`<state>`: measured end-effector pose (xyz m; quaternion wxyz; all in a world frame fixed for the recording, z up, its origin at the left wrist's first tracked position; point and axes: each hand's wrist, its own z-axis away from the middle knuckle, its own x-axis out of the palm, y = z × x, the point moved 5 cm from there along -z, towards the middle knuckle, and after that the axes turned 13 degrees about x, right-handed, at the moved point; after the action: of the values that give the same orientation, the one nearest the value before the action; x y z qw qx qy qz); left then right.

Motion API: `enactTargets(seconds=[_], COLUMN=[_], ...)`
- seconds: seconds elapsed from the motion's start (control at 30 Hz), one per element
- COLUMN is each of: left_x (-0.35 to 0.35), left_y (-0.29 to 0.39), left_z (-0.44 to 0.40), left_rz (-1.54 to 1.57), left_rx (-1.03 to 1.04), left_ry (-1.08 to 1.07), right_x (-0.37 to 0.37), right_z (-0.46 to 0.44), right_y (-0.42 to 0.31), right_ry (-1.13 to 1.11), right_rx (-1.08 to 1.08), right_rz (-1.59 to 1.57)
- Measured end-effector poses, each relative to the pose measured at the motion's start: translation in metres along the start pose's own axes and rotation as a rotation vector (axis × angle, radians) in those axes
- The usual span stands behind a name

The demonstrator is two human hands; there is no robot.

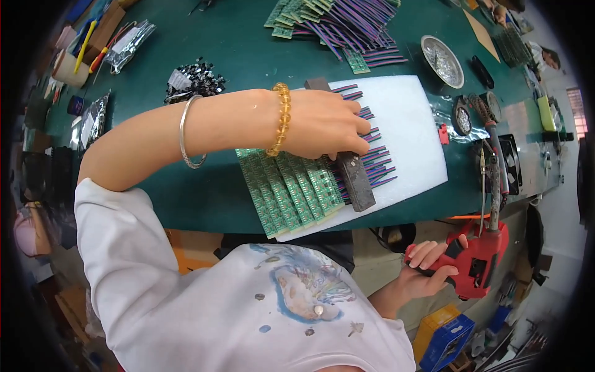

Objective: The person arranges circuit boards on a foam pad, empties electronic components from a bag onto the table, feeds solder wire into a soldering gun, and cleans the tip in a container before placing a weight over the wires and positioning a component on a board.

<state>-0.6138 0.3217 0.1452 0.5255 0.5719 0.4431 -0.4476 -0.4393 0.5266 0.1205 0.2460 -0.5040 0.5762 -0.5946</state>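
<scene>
My left hand (325, 121) grips a dark, heavy-looking bar (357, 181) laid across rows of purple, pink and black wires (379, 162). Beneath the bar, the wires stick out to the right from overlapping strips of green circuit boards (288, 192). Boards and wires rest on a white foam sheet (412, 136). At the table's front right, my right hand (431, 266) is wrapped round the handle of a red soldering gun (480, 266). Its long metal front part (494, 180) points up and away from me. My left palm and part of the bar are hidden.
More wired circuit boards (356, 25) lie in a pile at the back. A metal dish (442, 61) and a black fan (511, 164) stand on the right. Small black parts (197, 79) are heaped behind my left arm. A blue and yellow box (443, 338) sits below the table.
</scene>
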Motion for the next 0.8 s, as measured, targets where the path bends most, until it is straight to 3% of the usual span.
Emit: enactTargets(seconds=[0.07, 0.13, 0.2, 0.3, 0.4, 0.5, 0.8], left_x=[-0.003, -0.024, -0.056, -0.093, -0.071, -0.025, 0.008], left_y=[0.000, 0.001, 0.000, 0.020, 0.049, 0.073, 0.070], left_z=[0.005, 0.024, 0.065, 0.159, 0.234, 0.248, 0.236], left_rz=[0.023, 0.055, -0.088, -0.190, -0.006, -0.054, -0.219], left_rx=[-0.039, -0.057, -0.201, -0.538, -0.963, -0.999, -0.732], left_ry=[0.000, 0.250, 0.427, 0.709, 0.818, 0.726, 0.529], right_x=[0.009, 0.017, 0.025, 0.039, 0.048, 0.071, 0.118], right_z=[-0.001, -0.001, 0.001, 0.000, -0.004, -0.009, -0.001], right_y=[-0.001, -0.004, -0.009, -0.014, -0.013, -0.011, -0.004], right_ry=[-0.007, -0.014, -0.011, -0.050, -0.163, -0.240, -0.365], right_rx=[0.009, 0.034, 0.066, 0.109, 0.156, 0.226, 0.315], right_rz=[0.024, 0.005, 0.013, 0.079, 0.097, 0.026, 0.093])
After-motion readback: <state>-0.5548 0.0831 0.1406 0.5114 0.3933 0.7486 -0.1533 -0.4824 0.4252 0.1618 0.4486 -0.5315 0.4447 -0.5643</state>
